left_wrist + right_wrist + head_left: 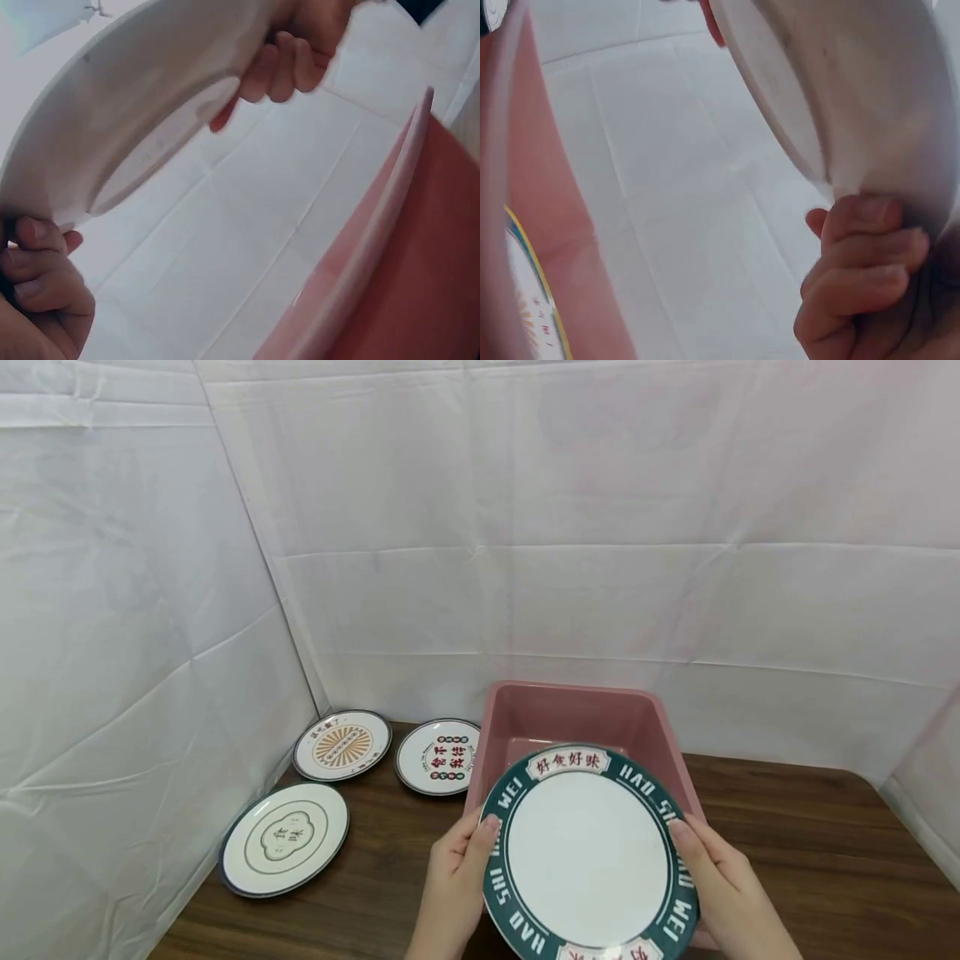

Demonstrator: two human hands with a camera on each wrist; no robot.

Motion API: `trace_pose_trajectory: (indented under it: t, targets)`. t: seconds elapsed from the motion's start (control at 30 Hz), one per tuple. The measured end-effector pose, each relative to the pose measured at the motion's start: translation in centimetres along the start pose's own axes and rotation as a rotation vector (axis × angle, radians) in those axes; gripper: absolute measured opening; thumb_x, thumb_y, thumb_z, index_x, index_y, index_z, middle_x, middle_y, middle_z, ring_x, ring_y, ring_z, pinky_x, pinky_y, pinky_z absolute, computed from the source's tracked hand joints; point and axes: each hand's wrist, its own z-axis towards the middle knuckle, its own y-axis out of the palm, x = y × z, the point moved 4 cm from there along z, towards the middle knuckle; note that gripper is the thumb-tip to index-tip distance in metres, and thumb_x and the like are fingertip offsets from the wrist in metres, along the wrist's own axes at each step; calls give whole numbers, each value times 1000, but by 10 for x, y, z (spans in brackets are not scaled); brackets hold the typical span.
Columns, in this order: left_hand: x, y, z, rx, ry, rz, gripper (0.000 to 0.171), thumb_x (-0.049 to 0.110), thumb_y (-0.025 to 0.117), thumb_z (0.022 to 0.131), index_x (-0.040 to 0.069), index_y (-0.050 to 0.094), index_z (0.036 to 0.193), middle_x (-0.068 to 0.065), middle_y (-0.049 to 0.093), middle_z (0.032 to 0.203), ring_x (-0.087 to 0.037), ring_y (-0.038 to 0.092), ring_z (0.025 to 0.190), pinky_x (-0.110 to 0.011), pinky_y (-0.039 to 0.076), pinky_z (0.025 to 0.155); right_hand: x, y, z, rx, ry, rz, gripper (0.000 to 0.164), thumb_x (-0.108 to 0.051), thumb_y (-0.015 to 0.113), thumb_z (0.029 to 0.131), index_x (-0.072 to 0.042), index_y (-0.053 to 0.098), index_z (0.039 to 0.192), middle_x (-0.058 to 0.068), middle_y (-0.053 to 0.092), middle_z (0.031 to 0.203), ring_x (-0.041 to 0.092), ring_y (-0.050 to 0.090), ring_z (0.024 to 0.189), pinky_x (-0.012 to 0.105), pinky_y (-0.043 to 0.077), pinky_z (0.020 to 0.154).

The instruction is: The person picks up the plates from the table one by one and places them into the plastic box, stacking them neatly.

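Observation:
A large round plate (592, 860) with a green lettered rim and a plain white middle is held up by both hands, tilted so its face shows in the head view. My left hand (452, 883) grips its left edge, thumb on the rim. The right hand (729, 887) grips the opposite edge the same way. Curled fingers (49, 262) press the pale underside (150, 97) in the left wrist view. Behind the plate stands a pink bin (577, 703), partly hidden by it. Another plate (531, 300) with a yellow-edged rim shows against the bin's pink wall in the right wrist view.
Left of the bin lie three white plates on the dark wooden table (810, 860): one with an orange sunburst (342, 745), one with red characters (438, 757), and one with a grey emblem (285, 839). White cloth (585, 510) hangs behind and at the sides.

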Motion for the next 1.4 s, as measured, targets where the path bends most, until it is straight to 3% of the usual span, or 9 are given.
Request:
trace_pose_trajectory:
  t: [0.17, 0.33, 0.43, 0.57, 0.77, 0.93, 1.07, 1.27, 1.4]
  targets:
    - [18, 4, 20, 40, 105, 6, 28, 22, 45, 87, 7, 55, 109, -13, 60, 80, -15, 55, 58, -28, 47, 54, -18, -7, 15, 48, -209, -188, 47, -39, 26, 90, -8, 32, 125, 14, 52, 80, 17, 54, 63, 30, 46, 53]
    - [39, 9, 41, 31, 204, 53, 27, 17, 44, 88, 1, 55, 107, -15, 59, 78, -13, 54, 58, -26, 47, 53, -7, -21, 50, 64, -308, -160, 41, -38, 33, 89, -9, 45, 115, 11, 51, 65, 17, 49, 49, 36, 39, 40]
    - [42, 9, 56, 30, 211, 82, 27, 18, 46, 87, 1, 56, 106, -13, 59, 80, -12, 55, 61, -25, 47, 55, -16, -23, 58, 118, -358, -171, 37, -34, 37, 88, -4, 50, 107, 9, 47, 57, 17, 44, 43, 33, 36, 37]
    - [33, 4, 82, 33, 232, 110, 28, 20, 50, 85, 1, 57, 104, -13, 60, 81, -12, 55, 63, -24, 47, 56, -35, -20, 60, 161, -382, -211, 37, -32, 39, 88, 1, 52, 100, 6, 47, 56, 16, 44, 44, 28, 39, 40]
    - [16, 3, 111, 51, 249, 255, 33, 33, 50, 82, 9, 59, 102, -5, 60, 79, -13, 55, 64, -25, 47, 57, -32, -25, 76, 258, -357, -286, 41, -37, 44, 85, -1, 55, 101, 5, 51, 60, 13, 45, 47, 24, 38, 41]
    - [7, 8, 119, 116, 245, 498, 29, 38, 45, 84, 16, 59, 97, 4, 56, 72, -9, 51, 60, -23, 43, 52, -23, -29, 90, 345, -322, -300, 45, -40, 47, 82, -3, 58, 104, 8, 59, 79, 9, 49, 61, 19, 42, 47]
    - [2, 15, 123, 142, 253, 681, 23, 36, 42, 87, 17, 54, 91, 5, 52, 67, -10, 47, 57, -24, 37, 49, -12, -33, 102, 391, -244, -251, 47, -42, 48, 80, -5, 58, 107, 9, 57, 89, 10, 49, 72, 17, 43, 55]
    - [-21, 21, 139, 85, 151, 747, 17, 28, 47, 86, 13, 55, 88, 5, 51, 74, -10, 47, 65, -24, 38, 57, 11, -38, 129, 512, -187, -232, 44, -46, 52, 76, -10, 62, 99, 6, 58, 84, 12, 50, 68, 18, 42, 51]
    - [-47, 21, 149, 6, 8, 848, 17, 26, 48, 86, 13, 55, 92, 3, 53, 80, -10, 48, 71, -26, 40, 62, 39, -40, 156, 487, -142, -262, 50, -51, 50, 75, -10, 62, 99, 8, 56, 89, 16, 48, 73, 26, 42, 53]
